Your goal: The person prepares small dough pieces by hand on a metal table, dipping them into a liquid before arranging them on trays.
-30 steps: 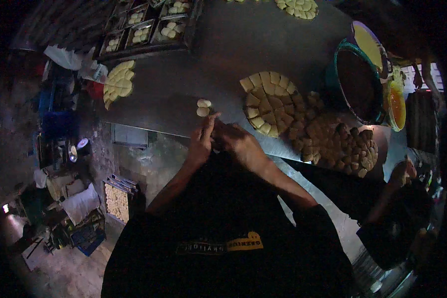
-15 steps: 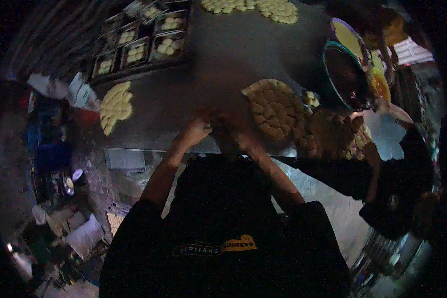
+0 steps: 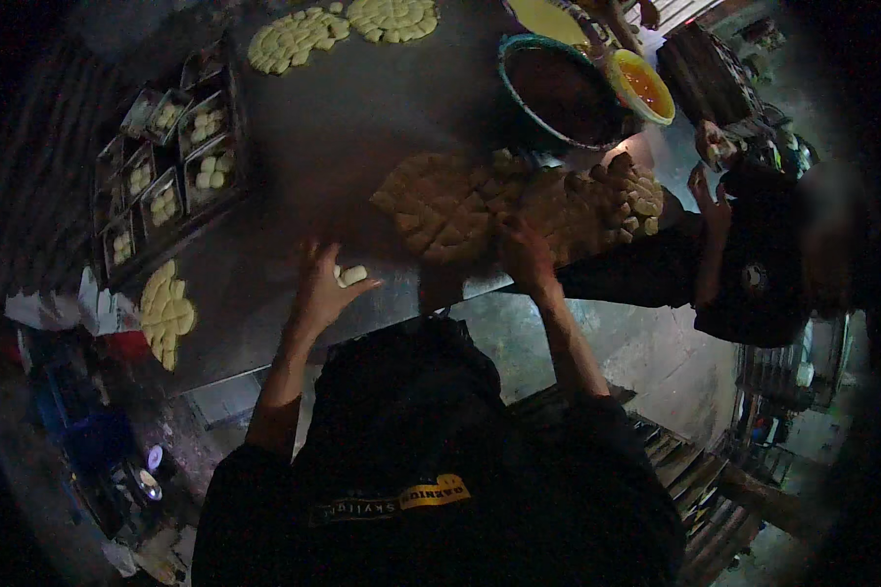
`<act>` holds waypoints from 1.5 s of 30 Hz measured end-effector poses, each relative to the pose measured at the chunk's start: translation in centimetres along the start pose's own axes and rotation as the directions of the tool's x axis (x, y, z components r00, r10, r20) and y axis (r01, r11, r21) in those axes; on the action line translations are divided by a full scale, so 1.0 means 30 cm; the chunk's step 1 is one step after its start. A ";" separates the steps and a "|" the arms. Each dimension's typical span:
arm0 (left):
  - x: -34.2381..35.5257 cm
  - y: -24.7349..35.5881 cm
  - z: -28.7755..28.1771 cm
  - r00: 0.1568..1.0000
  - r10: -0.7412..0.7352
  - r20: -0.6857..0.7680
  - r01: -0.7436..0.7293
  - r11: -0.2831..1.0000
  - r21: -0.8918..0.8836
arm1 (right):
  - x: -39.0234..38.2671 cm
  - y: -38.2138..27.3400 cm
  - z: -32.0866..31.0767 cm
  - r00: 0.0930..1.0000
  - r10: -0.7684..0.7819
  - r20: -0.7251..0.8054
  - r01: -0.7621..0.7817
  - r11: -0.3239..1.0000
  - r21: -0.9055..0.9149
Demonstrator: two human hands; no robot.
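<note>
a: at centre frame, the left hand (image 3: pixel 321 287) lies spread open beside two small dough pieces (image 3: pixel 350 275), gripping nothing; the right hand (image 3: pixel 525 256) rests loosely on the scored dough round (image 3: pixel 440 210).

b: risk: near the table edge (image 3: pixel 264 338), a sweep could drop them.

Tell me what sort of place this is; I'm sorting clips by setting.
Probably a small bakery or sweet-making workshop: round scored slabs of yellow dough lie on a dark metal worktable, small metal tins of dough pieces stand in rows, and a large teal-rimmed bowl of dark filling sits nearby.
</note>
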State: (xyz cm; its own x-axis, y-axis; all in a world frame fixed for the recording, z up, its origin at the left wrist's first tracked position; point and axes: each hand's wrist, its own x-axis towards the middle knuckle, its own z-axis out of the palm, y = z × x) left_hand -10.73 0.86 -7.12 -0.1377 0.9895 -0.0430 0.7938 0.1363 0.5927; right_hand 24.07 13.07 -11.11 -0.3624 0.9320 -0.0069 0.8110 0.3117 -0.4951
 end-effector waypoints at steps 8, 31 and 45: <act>0.076 0.320 0.192 0.978 0.153 0.140 0.109 0.199 -0.974 | -0.022 -0.175 -0.168 1.000 0.004 0.016 -0.015 0.585 0.811; 0.215 0.754 0.228 0.737 0.402 -0.544 -0.676 0.449 -0.584 | -0.024 -0.172 -0.376 0.871 -0.361 0.335 -0.354 0.012 0.935; 0.205 0.647 0.298 0.980 0.008 -0.198 -0.180 0.450 -0.875 | 0.673 0.201 -0.593 0.971 -0.168 0.170 0.213 0.932 -0.294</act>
State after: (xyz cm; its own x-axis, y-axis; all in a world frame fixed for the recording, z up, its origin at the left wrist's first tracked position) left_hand 9.11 10.00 -3.07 -0.2461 0.9616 0.1217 -0.1362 -0.1586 0.9779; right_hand 29.83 37.05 1.22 -0.5662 0.8211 -0.0716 0.8138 0.5431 -0.2070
